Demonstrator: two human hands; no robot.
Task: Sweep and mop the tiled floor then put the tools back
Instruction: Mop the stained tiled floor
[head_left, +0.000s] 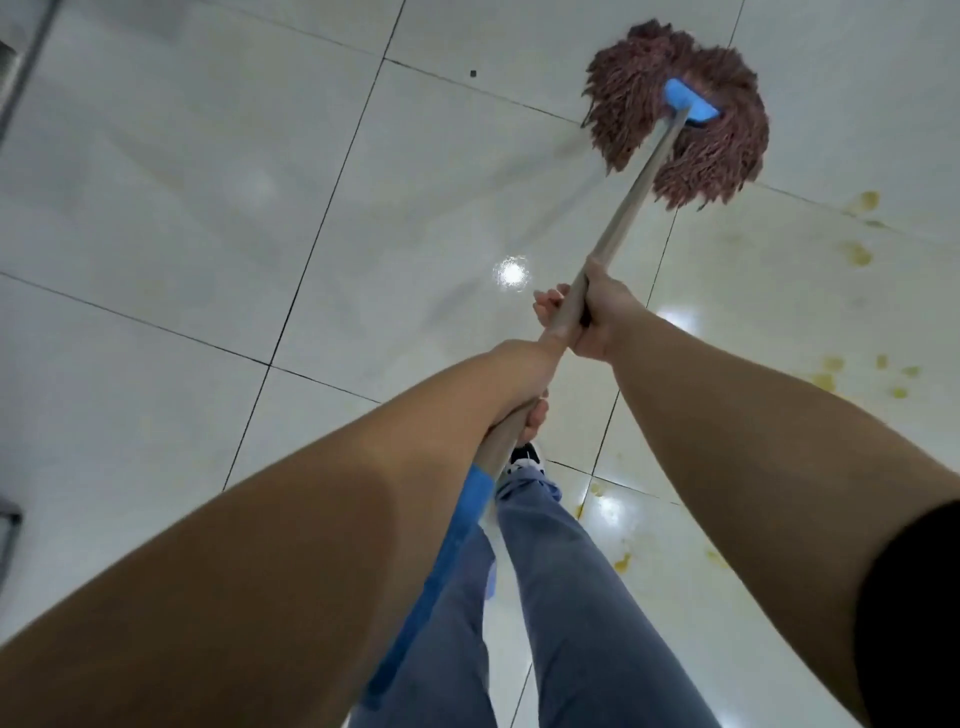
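Observation:
A mop with a reddish-brown string head (691, 111) and a blue clamp (688, 104) lies spread on the white tiled floor (182, 197) at the upper right. Its metal handle (631, 197) runs down toward me. My right hand (597, 312) grips the handle partway down. My left hand (524, 384) grips it lower, just behind the right hand. The handle's lower end has a blue grip (467, 514) beside my legs.
Yellow stains (857, 254) dot the tiles on the right, with more of these stains (623, 561) near my feet. A small dark speck (473, 74) lies on a far tile. A metal frame (21, 67) stands at the top left edge. My legs in blue trousers (561, 597) fill the bottom centre.

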